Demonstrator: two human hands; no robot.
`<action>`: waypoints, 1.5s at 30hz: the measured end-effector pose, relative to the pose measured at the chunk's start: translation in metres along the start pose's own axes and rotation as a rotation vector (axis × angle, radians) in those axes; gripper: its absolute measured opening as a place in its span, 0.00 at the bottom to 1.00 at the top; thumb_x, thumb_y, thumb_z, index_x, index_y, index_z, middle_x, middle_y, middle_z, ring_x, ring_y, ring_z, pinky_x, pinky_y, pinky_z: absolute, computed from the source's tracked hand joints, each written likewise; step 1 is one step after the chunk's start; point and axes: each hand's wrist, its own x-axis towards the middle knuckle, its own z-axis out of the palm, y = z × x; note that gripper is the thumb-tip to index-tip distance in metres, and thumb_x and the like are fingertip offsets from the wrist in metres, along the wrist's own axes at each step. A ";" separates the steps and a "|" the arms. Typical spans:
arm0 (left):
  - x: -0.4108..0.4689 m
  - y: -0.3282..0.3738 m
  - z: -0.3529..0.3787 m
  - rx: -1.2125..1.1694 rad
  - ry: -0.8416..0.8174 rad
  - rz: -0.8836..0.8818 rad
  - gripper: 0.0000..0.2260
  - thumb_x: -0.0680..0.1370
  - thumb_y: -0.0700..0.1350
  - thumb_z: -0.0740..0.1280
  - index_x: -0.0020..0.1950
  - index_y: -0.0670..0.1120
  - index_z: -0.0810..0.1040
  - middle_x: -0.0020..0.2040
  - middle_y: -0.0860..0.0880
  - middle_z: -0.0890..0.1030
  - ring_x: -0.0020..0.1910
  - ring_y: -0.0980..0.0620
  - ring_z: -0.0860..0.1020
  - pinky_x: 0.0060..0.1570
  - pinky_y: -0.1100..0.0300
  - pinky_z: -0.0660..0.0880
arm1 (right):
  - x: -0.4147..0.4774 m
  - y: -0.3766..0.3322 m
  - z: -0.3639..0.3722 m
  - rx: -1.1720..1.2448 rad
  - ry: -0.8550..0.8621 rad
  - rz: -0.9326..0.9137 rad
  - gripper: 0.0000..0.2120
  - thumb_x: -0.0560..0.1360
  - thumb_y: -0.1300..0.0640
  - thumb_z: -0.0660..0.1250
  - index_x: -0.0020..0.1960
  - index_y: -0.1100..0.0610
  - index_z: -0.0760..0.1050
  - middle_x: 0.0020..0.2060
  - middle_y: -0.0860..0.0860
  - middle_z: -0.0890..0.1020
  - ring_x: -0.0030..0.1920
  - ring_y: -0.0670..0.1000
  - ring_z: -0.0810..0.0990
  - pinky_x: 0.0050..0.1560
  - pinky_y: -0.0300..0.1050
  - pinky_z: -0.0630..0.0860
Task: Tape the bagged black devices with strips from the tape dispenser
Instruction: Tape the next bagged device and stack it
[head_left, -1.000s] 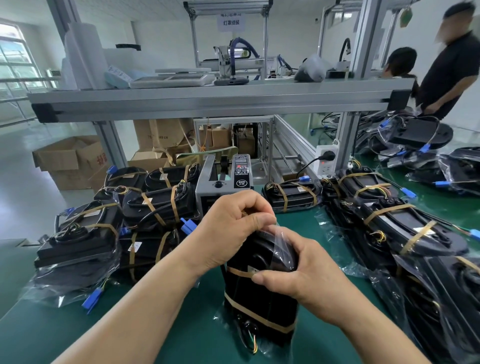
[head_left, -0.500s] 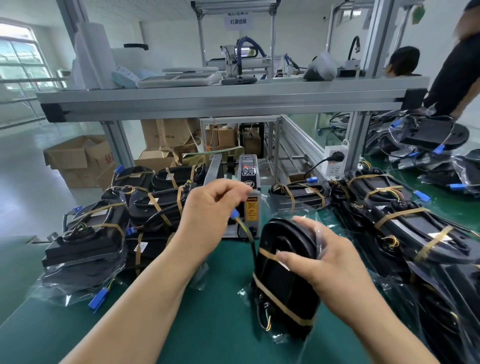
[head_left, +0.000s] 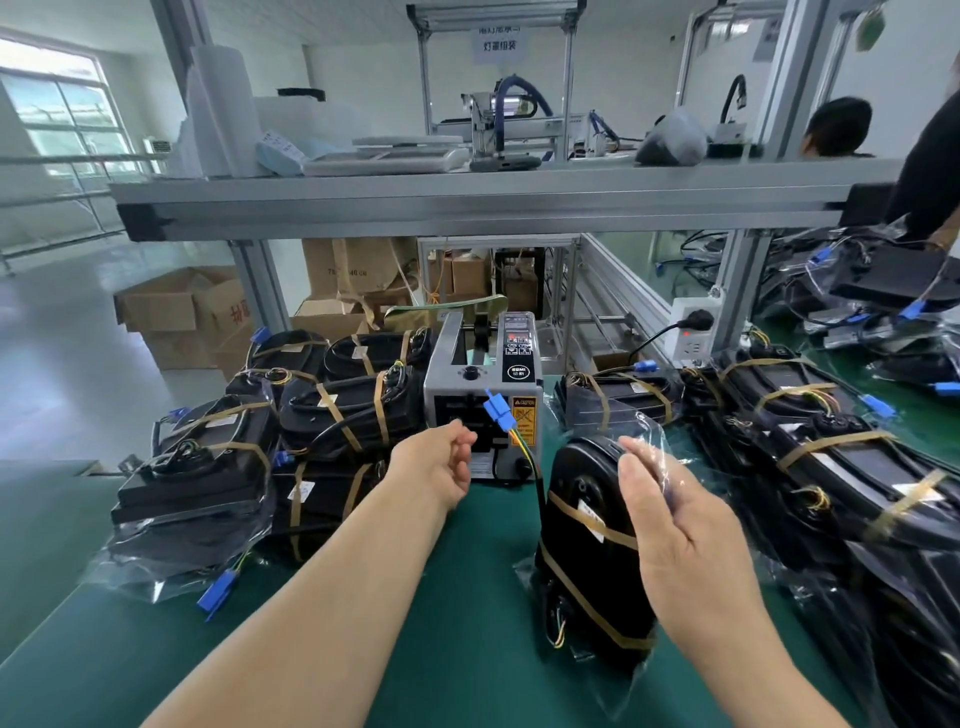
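Observation:
A bagged black device (head_left: 582, 540) stands on end on the green mat, with two tan tape strips round it. Its cable rises to a blue connector (head_left: 496, 410) in front of the tape dispenser (head_left: 483, 395). My right hand (head_left: 675, 519) holds the device's upper right side, thumb in front and fingers behind the loose clear bag flap. My left hand (head_left: 441, 462) hovers just left of the dispenser's outlet, its fingers loosely curled and holding nothing.
Taped bagged devices are piled to the left (head_left: 332, 415) and to the right (head_left: 841, 467) of the dispenser. An aluminium shelf (head_left: 467, 202) runs overhead. A power strip (head_left: 693, 327) hangs on the right post. Cardboard boxes (head_left: 176, 312) stand behind the bench, and people work at the far right.
My left hand has let go of the blue connector and cable and moved towards the dispenser's outlet. The connector now stands free. My right hand keeps the device upright.

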 end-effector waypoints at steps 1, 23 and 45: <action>0.001 0.001 0.003 -0.006 -0.005 -0.025 0.12 0.82 0.47 0.64 0.40 0.44 0.76 0.24 0.54 0.73 0.26 0.61 0.70 0.23 0.70 0.62 | 0.000 0.000 0.000 0.013 0.011 -0.006 0.10 0.75 0.38 0.57 0.51 0.36 0.74 0.43 0.21 0.78 0.48 0.23 0.74 0.45 0.16 0.64; -0.095 -0.004 -0.011 -0.089 -0.194 0.581 0.12 0.77 0.41 0.69 0.33 0.49 0.78 0.30 0.52 0.74 0.27 0.57 0.71 0.28 0.67 0.70 | -0.007 0.005 0.008 0.084 0.042 -0.049 0.24 0.79 0.39 0.48 0.60 0.42 0.80 0.53 0.29 0.81 0.59 0.30 0.75 0.56 0.22 0.67; -0.128 -0.022 0.014 0.481 -0.359 0.577 0.08 0.69 0.45 0.74 0.30 0.49 0.80 0.26 0.56 0.75 0.24 0.62 0.72 0.27 0.70 0.70 | -0.016 0.000 0.020 0.032 0.084 -0.081 0.20 0.81 0.45 0.49 0.54 0.42 0.81 0.45 0.39 0.84 0.49 0.41 0.82 0.50 0.42 0.77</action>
